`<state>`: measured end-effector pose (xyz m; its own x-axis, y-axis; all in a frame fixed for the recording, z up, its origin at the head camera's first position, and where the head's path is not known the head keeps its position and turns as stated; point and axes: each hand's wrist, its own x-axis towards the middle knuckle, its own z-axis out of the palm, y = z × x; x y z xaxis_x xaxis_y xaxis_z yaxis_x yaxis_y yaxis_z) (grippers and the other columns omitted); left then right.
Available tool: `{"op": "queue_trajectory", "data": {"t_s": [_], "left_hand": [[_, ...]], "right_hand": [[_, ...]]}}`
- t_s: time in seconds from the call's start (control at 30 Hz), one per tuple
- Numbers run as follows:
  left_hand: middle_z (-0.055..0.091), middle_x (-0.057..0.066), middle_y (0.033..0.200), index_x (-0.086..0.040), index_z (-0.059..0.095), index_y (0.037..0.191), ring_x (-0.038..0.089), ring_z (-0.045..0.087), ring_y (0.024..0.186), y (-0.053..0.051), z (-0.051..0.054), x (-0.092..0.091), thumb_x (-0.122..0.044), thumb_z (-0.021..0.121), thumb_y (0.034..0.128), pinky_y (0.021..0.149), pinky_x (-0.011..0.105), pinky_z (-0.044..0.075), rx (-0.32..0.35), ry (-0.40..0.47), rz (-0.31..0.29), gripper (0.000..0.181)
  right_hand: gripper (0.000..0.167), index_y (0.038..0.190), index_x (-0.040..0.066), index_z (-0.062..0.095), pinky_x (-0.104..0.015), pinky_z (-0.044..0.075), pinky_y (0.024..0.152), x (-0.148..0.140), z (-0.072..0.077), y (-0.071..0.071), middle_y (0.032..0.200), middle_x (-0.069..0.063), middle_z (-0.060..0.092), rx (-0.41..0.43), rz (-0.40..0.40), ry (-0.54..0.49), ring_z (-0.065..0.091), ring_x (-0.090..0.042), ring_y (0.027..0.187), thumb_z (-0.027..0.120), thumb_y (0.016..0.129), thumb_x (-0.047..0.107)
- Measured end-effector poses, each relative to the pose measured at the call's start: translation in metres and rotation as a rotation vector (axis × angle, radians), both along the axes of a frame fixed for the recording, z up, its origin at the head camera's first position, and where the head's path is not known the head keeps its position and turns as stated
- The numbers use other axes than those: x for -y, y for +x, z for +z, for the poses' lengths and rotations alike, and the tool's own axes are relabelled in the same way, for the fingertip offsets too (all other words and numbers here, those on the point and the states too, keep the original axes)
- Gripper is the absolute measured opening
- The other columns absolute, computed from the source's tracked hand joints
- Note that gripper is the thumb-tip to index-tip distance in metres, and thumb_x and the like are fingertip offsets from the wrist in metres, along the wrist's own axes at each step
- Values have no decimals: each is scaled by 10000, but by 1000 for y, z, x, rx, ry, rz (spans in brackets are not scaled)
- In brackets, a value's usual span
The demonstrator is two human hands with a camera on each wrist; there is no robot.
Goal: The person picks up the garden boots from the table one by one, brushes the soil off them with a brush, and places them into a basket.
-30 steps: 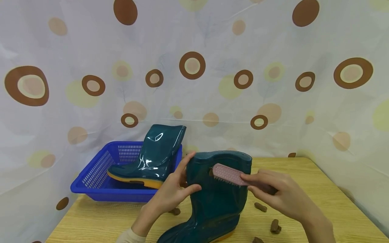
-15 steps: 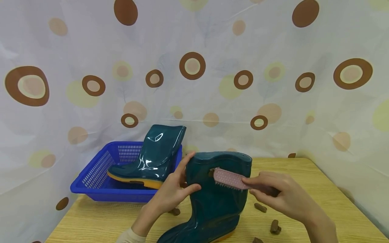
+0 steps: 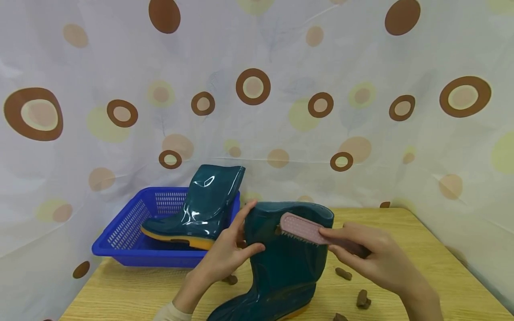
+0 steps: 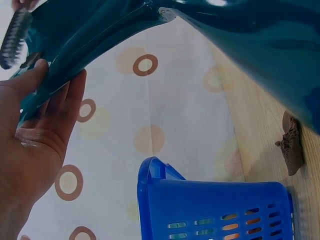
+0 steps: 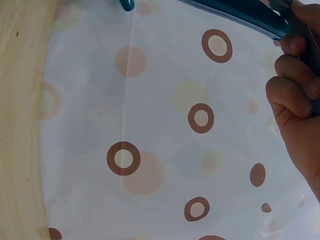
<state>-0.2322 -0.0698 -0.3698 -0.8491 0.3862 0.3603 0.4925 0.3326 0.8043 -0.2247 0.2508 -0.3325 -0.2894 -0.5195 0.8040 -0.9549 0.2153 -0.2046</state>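
A dark teal rubber boot point(image 3: 287, 267) stands upright on the table, its toe to the left. My left hand point(image 3: 228, 249) grips the side of its shaft, thumb on the near face and fingers behind; the left wrist view shows that hand point(image 4: 42, 125) around the shaft's edge. In my right hand point(image 3: 371, 252) is a pink scrub brush point(image 3: 303, 228), held by the handle, bristles down against the upper shaft. A small brown smear point(image 3: 278, 229) shows at the brush's tip. The right wrist view shows the curled fingers of my right hand point(image 5: 295, 85) around the handle.
A blue plastic basket point(image 3: 160, 259) stands at the back left with a second teal boot point(image 3: 209, 200) in it. Several brown clumps lie on the wooden table point(image 3: 401, 249), including one clump point(image 3: 363, 299) at the right. A patterned curtain point(image 3: 281, 133) hangs behind.
The brush has dipped slightly and then risen back on the boot's shaft, its tip tilting up. The boot's top edge leans a little toward me. My left hand keeps its hold.
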Motion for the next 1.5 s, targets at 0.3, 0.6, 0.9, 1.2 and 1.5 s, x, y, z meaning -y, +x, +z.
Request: {"op": "queue_trajectory", "data": {"t_s": [0.3,0.6,0.9,1.2,1.5], "left_hand": [[720,70,1140,-450,114,1559,125,717,889,1,2,1,-130,716,914,788,248,591,8,12,-31,939],[715,69,1152,-461,107,1558,125,718,900,0,-1,1,-124,714,916,799,288,603,4,11,-5,945],[703,73,1193,-461,115,1557,161,723,937,-1,-1,1,-109,717,911,807,297,604,-1,19,11,951],[710,59,1170,-469,114,1554,154,724,928,-2,-1,1,-111,723,907,803,293,603,0,8,18,957],[704,66,1196,-471,118,1553,166,722,946,-1,-2,1,-115,722,907,805,301,605,6,25,4,953]], "right_hand": [[509,1229,123,703,-73,356,536,1,-1,1,765,172,515,116,-109,146,383,75,617,748,773,-100],[476,1208,119,709,-74,380,527,-1,1,1,851,142,638,182,-51,159,419,64,623,726,795,-116],[473,1183,97,715,-99,435,550,-9,0,2,920,88,692,221,18,137,494,28,661,724,779,-148],[446,1171,16,716,-101,377,517,-6,-4,-2,875,37,666,51,19,15,465,27,652,767,747,-115],[484,1232,177,709,-50,355,558,6,-3,1,815,213,528,109,-142,188,405,87,630,763,800,-33]]}}
